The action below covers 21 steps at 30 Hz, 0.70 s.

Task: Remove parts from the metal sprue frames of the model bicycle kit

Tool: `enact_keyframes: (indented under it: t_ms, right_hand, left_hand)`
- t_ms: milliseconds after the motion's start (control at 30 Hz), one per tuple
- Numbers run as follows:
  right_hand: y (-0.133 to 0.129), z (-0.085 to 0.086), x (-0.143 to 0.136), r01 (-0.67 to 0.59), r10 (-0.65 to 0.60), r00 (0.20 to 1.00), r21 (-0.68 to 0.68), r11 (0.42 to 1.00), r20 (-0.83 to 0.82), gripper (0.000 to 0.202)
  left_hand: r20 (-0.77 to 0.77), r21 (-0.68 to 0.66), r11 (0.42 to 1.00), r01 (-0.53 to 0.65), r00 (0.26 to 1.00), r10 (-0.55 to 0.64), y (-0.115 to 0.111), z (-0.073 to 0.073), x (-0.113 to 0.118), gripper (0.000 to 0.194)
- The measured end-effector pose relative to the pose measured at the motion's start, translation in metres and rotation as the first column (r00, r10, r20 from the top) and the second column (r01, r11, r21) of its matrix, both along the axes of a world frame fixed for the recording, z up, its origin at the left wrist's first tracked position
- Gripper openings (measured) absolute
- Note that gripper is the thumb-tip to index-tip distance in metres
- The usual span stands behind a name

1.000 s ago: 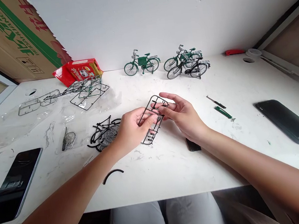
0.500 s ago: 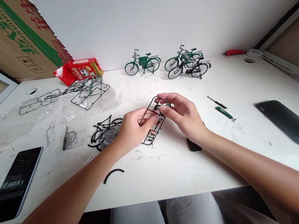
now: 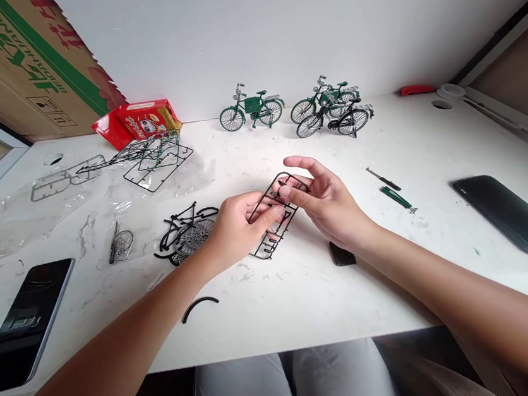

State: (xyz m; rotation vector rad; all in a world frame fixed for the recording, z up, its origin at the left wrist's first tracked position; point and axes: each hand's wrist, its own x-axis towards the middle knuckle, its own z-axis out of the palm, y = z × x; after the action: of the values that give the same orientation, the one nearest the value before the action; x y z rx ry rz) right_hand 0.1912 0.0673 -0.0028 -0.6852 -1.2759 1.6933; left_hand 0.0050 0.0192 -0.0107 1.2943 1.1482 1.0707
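A black plastic parts frame (image 3: 269, 246) is held tilted above the middle of the white table. My left hand (image 3: 243, 222) grips its left side, thumb on top. My right hand (image 3: 329, 206) pinches the upper right part between thumb and fingers, with the index finger raised off it. Left of my left hand lies a pile of black bicycle parts (image 3: 194, 234), with wheels and a frame. One curved black piece (image 3: 200, 303) rests nearer the front edge.
Model bicycles (image 3: 251, 110) stand at the back. Empty parts frames (image 3: 159, 172) and a red packet (image 3: 141, 123) lie back left. Phones lie left (image 3: 25, 323) and right (image 3: 509, 214). Green tweezers (image 3: 396, 198) and a small tool (image 3: 383, 178) are to the right.
The parts frame has turned flatter toward the camera and shifted slightly right. My right index finger has lifted and stretched out from it.
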Motion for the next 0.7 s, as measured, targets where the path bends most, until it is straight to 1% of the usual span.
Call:
enact_keyframes:
  t_ms: [133,200,267,400,533,600,700]
  right_hand:
    - [0.001,-0.001,0.003,-0.045,0.045,0.999,0.005,0.999,-0.009,0.057]
    - [0.001,-0.002,0.005,-0.065,0.065,0.998,0.01,0.998,0.0,0.052]
    - [0.0,-0.003,0.006,-0.073,0.073,0.997,-0.002,0.997,0.019,0.046]
    - [-0.001,-0.002,0.003,-0.001,0.004,0.999,-0.061,0.998,0.047,0.037]
    - [0.002,-0.003,0.0,0.093,-0.084,0.993,-0.11,0.99,0.082,0.04]
    - [0.003,-0.003,0.0,0.1,-0.087,0.99,-0.121,0.988,0.11,0.041]
    - [0.005,-0.002,0.001,0.058,-0.045,0.991,-0.104,0.993,0.13,0.037]
  left_hand:
    - [0.042,-0.009,0.998,0.061,0.997,-0.061,0.0,0.003,-0.001,0.024]
    - [0.07,-0.026,0.995,0.101,0.993,-0.099,-0.001,0.003,0.0,0.031]
    - [0.086,-0.036,0.993,0.115,0.99,-0.111,-0.001,0.004,0.0,0.034]
    - [0.065,-0.013,0.998,0.064,0.996,-0.063,-0.001,0.003,0.001,0.029]
    - [0.018,0.013,1.0,0.002,1.0,-0.002,0.0,-0.002,0.0,0.023]
    - [0.002,0.014,1.0,-0.01,1.0,0.01,0.0,-0.005,0.0,0.023]
    - [-0.003,0.006,1.0,-0.011,1.0,0.011,0.0,-0.007,0.0,0.023]
